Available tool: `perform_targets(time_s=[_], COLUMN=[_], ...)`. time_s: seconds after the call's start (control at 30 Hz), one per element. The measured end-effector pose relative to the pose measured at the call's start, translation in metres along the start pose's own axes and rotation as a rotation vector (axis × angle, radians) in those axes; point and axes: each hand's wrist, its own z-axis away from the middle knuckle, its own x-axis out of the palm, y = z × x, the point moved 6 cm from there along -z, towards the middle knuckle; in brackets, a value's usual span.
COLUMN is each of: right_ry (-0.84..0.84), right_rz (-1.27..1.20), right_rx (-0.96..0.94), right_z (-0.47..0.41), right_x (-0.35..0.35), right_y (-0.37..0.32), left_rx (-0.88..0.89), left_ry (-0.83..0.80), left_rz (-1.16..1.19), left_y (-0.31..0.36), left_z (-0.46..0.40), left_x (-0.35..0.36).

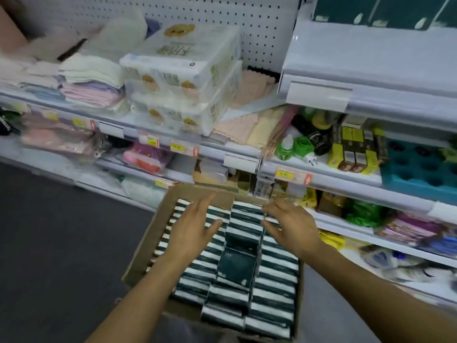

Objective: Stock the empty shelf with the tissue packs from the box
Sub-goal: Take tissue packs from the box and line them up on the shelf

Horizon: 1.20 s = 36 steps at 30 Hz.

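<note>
Both hands reach over the box [148,246] at lower centre, left hand [191,233] with fingers straight and spread, right hand [290,227] with fingers loosely bent, neither holding anything. Dark green and white tissue packs [272,288] fill the box in rows, one pack [236,267] lying flat in the middle row. Shelves [371,58] of goods run across the upper frame, with large white tissue bundles [183,78] at upper centre.

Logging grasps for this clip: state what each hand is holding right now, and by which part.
Nothing is held. The left hand and right hand hover open, fingers spread, over the tissue packs in the cardboard box.
</note>
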Motion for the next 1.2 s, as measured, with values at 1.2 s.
perform_targets(time_s=[1.2], right_ry=[-0.232], right_rz=[-0.196], right_rx=[0.235], right_z=[-0.039], right_x=[0.087], right_y=[0.041], left_rx=[-0.401], left_ry=[-0.175], left_rz=[0.433], left_y=[-0.069], left_z=[-0.027], left_x=[0.118])
